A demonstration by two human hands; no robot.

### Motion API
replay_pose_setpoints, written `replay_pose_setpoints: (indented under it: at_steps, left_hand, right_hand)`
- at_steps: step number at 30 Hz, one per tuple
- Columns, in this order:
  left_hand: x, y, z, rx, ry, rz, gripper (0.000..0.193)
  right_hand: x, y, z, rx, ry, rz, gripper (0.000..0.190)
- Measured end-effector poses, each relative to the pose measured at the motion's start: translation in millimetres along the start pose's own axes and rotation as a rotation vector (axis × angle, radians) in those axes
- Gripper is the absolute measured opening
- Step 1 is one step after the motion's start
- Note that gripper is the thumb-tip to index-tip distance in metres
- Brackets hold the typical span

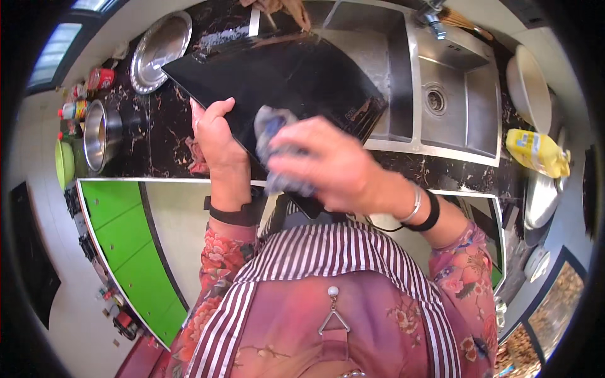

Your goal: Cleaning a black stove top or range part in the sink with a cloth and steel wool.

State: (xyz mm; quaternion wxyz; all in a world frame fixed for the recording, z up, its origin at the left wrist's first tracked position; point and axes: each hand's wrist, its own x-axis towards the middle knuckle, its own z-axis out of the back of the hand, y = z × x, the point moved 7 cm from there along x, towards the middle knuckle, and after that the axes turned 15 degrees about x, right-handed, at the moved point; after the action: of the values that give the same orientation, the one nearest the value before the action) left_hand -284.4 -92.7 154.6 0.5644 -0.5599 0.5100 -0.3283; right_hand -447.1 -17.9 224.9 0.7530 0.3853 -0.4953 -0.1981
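A glossy black flat panel [279,78], perhaps an induction cooktop, is held at a slant over the counter and the left sink basin. My left hand [220,134] grips its left edge, with the thumb on the upper face. A crumpled grey-blue cloth [272,125] is bunched in my right hand [326,163] against the panel's near edge; motion blurs both. White marks and reflections show at the panel's right end. The panel covers part of the left basin [394,90]. A reddish rag [196,156] lies on the dark counter, just left of my left wrist.
The right sink basin [479,104] has a drain, with a faucet [437,28] behind it. A steel tray [160,52] and a steel bowl [97,134] stand left. At right are a pale basin [529,90] and a yellow bottle [536,151]. Green cabinet doors [127,241] lie below left.
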Motion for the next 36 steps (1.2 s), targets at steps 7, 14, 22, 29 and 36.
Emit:
replay_pose_setpoints:
  at_steps: [7,14,22,29,36]
  left_hand:
    - [13.9,19.0,17.4,-0.03,-0.035,0.013,0.048]
    - [12.3,23.1,30.1,0.053,-0.125,-0.053,0.052]
    - [8.9,38.4,22.4,-0.132,-0.056,0.181,0.035]
    - [-47.7,34.3,-19.0,-0.42,0.11,0.376,0.027]
    - [-45.1,42.4,-7.2,-0.348,0.098,0.402,0.033]
  right_hand:
    - [-40.7,33.7,-36.6,-0.101,0.146,0.038,0.022]
    - [-123.8,3.3,-13.6,-0.231,0.05,-0.067,0.03]
    - [-181.5,-61.4,60.2,-0.462,-0.505,-0.524,0.034]
    - [-98.0,-41.7,37.9,-0.184,-0.488,-0.339,0.031]
    - [-113.6,-62.2,10.7,0.063,-0.172,-0.467,0.041]
